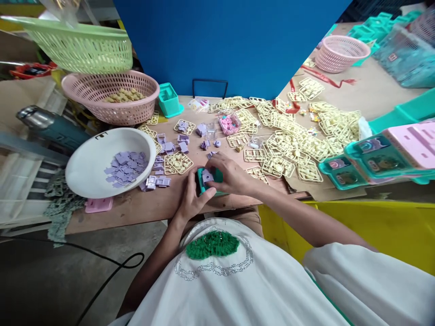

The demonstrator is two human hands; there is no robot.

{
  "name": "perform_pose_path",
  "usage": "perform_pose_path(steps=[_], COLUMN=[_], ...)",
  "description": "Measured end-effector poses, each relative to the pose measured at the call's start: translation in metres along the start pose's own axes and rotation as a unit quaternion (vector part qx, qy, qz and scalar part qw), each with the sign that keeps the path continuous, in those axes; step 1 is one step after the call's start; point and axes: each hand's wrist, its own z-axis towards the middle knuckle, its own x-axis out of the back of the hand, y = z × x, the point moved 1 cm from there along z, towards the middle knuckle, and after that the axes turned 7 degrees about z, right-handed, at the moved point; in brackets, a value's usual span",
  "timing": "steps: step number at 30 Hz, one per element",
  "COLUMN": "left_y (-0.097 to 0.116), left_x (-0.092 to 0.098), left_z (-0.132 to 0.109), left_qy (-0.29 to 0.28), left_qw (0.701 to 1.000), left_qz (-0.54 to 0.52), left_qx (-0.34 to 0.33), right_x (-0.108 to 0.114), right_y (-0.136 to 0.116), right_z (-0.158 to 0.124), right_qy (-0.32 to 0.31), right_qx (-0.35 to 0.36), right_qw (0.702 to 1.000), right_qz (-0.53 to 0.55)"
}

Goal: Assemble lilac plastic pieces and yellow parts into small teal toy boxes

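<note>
Near the table's front edge, my left hand [192, 199] is wrapped round the left side of a small teal plastic box [200, 183], thumb along its front. My right hand [231, 174] reaches over the box from the right. Its bent fingers and thumb close about a small purple plastic piece [207, 175] at the box; my fingers partly hide the contact. Left of the hands lie loose purple parts [170, 147] and cream frames of moulded parts [178, 163]. More cream frames [278, 154] are heaped to the right.
A white bowl [76, 170] of purple pieces stands left, with a pink basket [115, 106] and green basket [84, 47] behind it. A clear tub of pink parts [229, 123] and a teal container [168, 99] sit farther back. Teal-and-pink toy units [384, 154] stand right. A blue panel [210, 45] bounds the back.
</note>
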Motion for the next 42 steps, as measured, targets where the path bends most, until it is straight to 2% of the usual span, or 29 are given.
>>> perform_pose_path(steps=[4, 7, 12, 17, 20, 26, 28, 30, 32, 34, 36, 39, 42], left_y=[0.002, 0.001, -0.003, -0.004, -0.005, -0.008, -0.009, -0.011, -0.013, -0.015, -0.013, -0.003, 0.017], left_x=[-0.007, -0.010, -0.010, -0.008, -0.009, -0.008, -0.007, -0.006, -0.006, -0.006, -0.005, 0.000, 0.010], left_z=[0.001, 0.001, 0.003, 0.003, 0.003, 0.004, 0.003, 0.003, 0.002, 0.001, 0.000, -0.002, 0.000], left_qy=[0.038, 0.045, 0.044, 0.047, 0.046, 0.056, 0.053, 0.051, 0.053, 0.055, 0.048, 0.036, 0.069], left_qw=[0.999, 0.998, 0.998, 0.998, 0.998, 0.997, 0.997, 0.997, 0.997, 0.997, 0.998, 0.999, 0.995], left_qz=[-0.033, -0.040, -0.048, -0.020, -0.033, -0.042, -0.050, -0.058, -0.060, -0.055, -0.042, -0.020, 0.061], left_qx=[0.002, -0.006, -0.011, -0.023, -0.017, -0.020, -0.020, -0.008, 0.008, 0.019, 0.021, 0.009, -0.031], right_x=[-0.006, -0.006, 0.000, -0.003, -0.001, 0.009, 0.012, 0.015, 0.017, 0.017, 0.019, 0.023, 0.020], right_y=[0.011, 0.012, 0.012, 0.018, 0.021, 0.020, 0.022, 0.028, 0.036, 0.046, 0.057, 0.067, 0.056], right_z=[0.004, 0.006, 0.013, 0.017, 0.019, 0.034, 0.039, 0.041, 0.038, 0.030, 0.020, 0.005, -0.012], right_qy=[0.026, 0.029, -0.009, -0.024, -0.028, -0.104, -0.077, -0.018, 0.037, 0.056, 0.075, 0.151, 0.210], right_qx=[-0.002, -0.019, -0.041, 0.023, 0.027, 0.005, -0.029, -0.062, -0.082, -0.100, -0.114, -0.127, -0.133], right_qw=[0.999, 0.997, 0.997, 0.999, 0.998, 0.987, 0.977, 0.964, 0.954, 0.948, 0.951, 0.961, 0.955], right_qz=[0.043, 0.064, 0.063, 0.038, 0.039, 0.123, 0.195, 0.257, 0.287, 0.298, 0.279, 0.196, 0.164])
